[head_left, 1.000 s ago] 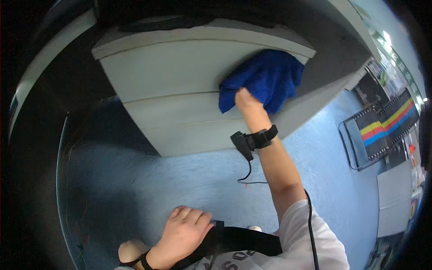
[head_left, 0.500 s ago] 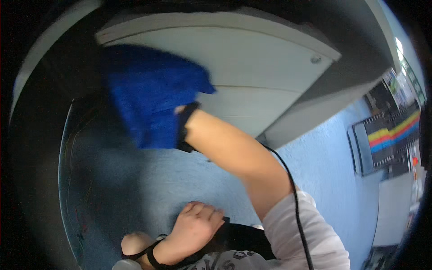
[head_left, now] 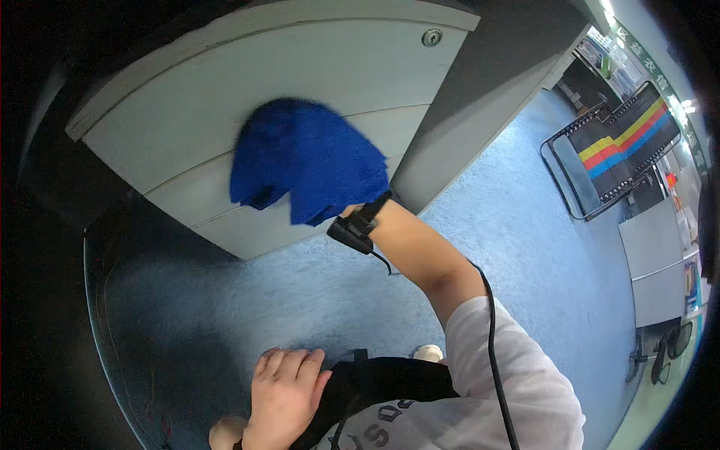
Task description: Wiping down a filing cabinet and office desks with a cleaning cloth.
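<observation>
Head view: we see our right arm reach forward, with the blue cloth (head_left: pixel 319 154) spread across the pale drawer front (head_left: pixel 176 101) of a cabinet, over the seam between the top drawer and the one beneath. Our right hand (head_left: pixel 349 211) is almost wholly covered by that cloth; only a sliver of skin shows by the black wrist strap (head_left: pixel 367 217), so we cannot tell whether the fingers pinch the fabric or lie flat behind it. Our left hand (head_left: pixel 285 394) lies low beside the black trousers (head_left: pixel 394 379), back upward, fingers loosely bent and unclenched, with nothing seen in it. We judge the step in hand to be a wiping pass, with the cloth about midway across the drawers and its lower corners hanging loose. The lock (head_left: pixel 431 37) near the top right corner is uncovered, well apart from the cloth. In our judgement, the next move calls for even pressure from the palm, the loose corners gathered so they do not fold under, and some slack in the black cable (head_left: pixel 493 352) running along our sleeve. Off to the right, a folding chair (head_left: pixel 592 165) with coloured stripes stands on the blue floor (head_left: pixel 322 300), well clear of our arm.
</observation>
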Tool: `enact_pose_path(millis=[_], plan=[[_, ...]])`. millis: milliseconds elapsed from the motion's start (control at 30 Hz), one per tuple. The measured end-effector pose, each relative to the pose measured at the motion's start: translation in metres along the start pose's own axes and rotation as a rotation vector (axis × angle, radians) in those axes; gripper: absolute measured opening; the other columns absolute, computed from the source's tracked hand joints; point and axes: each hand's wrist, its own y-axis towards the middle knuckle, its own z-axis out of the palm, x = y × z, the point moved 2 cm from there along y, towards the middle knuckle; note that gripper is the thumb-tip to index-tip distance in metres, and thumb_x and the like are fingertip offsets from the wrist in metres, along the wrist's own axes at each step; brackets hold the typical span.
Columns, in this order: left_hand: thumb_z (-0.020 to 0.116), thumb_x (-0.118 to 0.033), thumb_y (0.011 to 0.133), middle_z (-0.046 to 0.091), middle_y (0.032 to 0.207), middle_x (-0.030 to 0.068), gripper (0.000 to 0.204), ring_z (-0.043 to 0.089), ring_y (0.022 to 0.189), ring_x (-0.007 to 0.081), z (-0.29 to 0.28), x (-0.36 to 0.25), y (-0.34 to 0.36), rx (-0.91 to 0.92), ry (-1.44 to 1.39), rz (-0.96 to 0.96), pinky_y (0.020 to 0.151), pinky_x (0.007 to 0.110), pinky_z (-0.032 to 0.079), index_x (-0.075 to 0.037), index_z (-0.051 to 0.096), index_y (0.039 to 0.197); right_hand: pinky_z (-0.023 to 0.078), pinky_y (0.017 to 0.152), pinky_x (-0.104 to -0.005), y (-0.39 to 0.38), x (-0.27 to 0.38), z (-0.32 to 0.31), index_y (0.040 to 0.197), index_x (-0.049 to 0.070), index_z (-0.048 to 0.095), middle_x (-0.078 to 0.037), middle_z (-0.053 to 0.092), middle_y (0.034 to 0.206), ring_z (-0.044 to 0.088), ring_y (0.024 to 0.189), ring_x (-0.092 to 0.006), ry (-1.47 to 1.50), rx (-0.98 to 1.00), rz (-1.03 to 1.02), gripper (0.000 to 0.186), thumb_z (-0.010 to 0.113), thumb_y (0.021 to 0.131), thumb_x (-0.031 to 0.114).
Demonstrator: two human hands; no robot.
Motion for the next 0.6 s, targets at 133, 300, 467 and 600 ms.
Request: enact_pose_path(millis=[133,300,467,600], plan=[[0.067,-0.014,0.065,0.056,0.086,0.0094,0.032,0.052,0.079,0.0270,0.001,0.008,-0.004,-0.003,0.008,-0.011,0.072,0.039,0.041,-0.004,0.057,0.094,0.036,0.087,-0.0446,-0.028,-0.055,-0.007,0.104,0.006,0.054,-0.017,0.052,0.108,0.047,0.100,-0.0347,-0.210,-0.073,0.262,0.042,0.058,0.071,0.032],[0.067,-0.015,0.065,0.056,0.084,0.0074,0.030,0.053,0.079,0.0241,-0.001,0.005,0.000,0.019,0.000,-0.023,0.074,0.037,0.041,-0.005,0.058,0.092,0.036,0.086,-0.0442,-0.052,-0.123,0.004,0.103,0.007,0.055,-0.017,0.053,0.107,0.048,0.100,-0.0338,-0.404,-0.052,0.643,0.040,0.058,0.072,0.032],[0.068,-0.013,0.063,0.056,0.085,0.0071,0.032,0.053,0.079,0.0240,-0.006,0.010,-0.002,-0.024,-0.022,0.003,0.071,0.036,0.042,-0.005,0.058,0.092,0.038,0.080,-0.0427,-0.053,-0.088,0.043,0.096,0.008,0.055,-0.015,0.054,0.100,0.050,0.093,-0.0302,-0.411,0.011,0.659,0.032,0.057,0.073,0.029],[0.069,-0.014,0.063,0.055,0.086,0.0069,0.032,0.053,0.079,0.0234,-0.004,0.016,-0.008,-0.046,-0.033,-0.026,0.073,0.036,0.042,-0.005,0.058,0.092,0.040,0.073,-0.0408,-0.040,-0.019,0.070,0.086,0.008,0.054,-0.012,0.055,0.091,0.051,0.085,-0.0258,-0.299,0.049,0.465,0.021,0.056,0.074,0.026]])
